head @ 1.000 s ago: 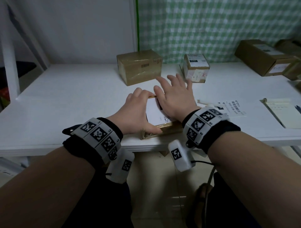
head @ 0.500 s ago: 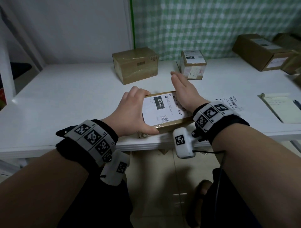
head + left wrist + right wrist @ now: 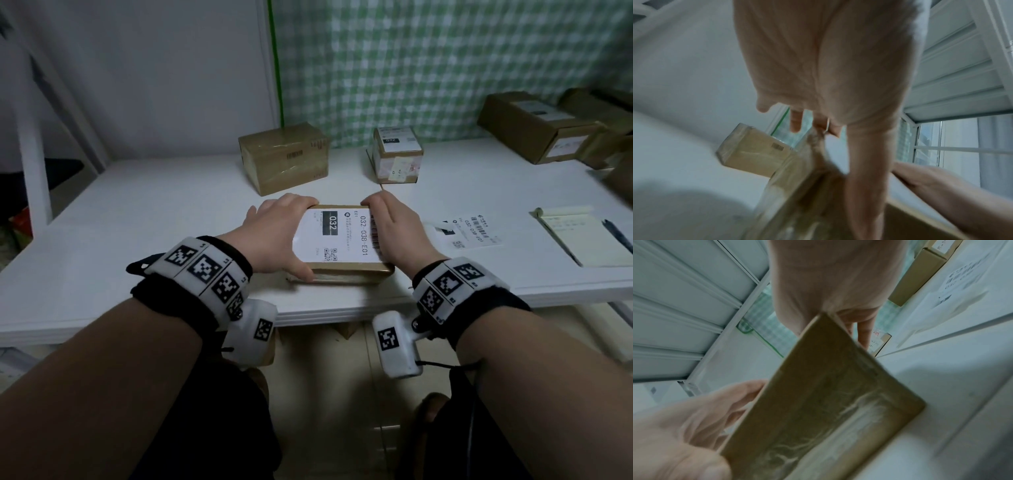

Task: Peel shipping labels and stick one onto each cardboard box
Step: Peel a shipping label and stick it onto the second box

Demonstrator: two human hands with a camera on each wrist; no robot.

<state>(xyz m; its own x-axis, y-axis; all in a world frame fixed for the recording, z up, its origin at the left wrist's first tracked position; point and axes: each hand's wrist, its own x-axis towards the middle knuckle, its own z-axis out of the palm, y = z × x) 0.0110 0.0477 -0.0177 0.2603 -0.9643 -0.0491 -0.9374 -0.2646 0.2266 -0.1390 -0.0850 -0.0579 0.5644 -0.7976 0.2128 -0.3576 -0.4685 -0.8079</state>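
A flat cardboard box (image 3: 352, 273) lies near the front edge of the white table (image 3: 137, 219), with a white shipping label (image 3: 337, 236) stuck on its top. My left hand (image 3: 277, 229) grips the box's left side, fingers curled over the far edge and thumb on the near corner. My right hand (image 3: 394, 226) grips the right side, fingers curled over the far right corner. In the right wrist view the box (image 3: 818, 410) looks lifted or tilted off the table. A loose label (image 3: 474, 230) lies on the table to the right.
A taped brown box (image 3: 284, 157) without a label stands behind. A small labelled box (image 3: 397, 157) stands to its right. More labelled boxes (image 3: 537, 126) sit at the far right. A notepad (image 3: 582, 240) with a pen lies at the right edge.
My right hand left the label's top, where it was pressing flat, and moved to the box's right side, curling round it. The box shifted slightly away from the table's front edge.
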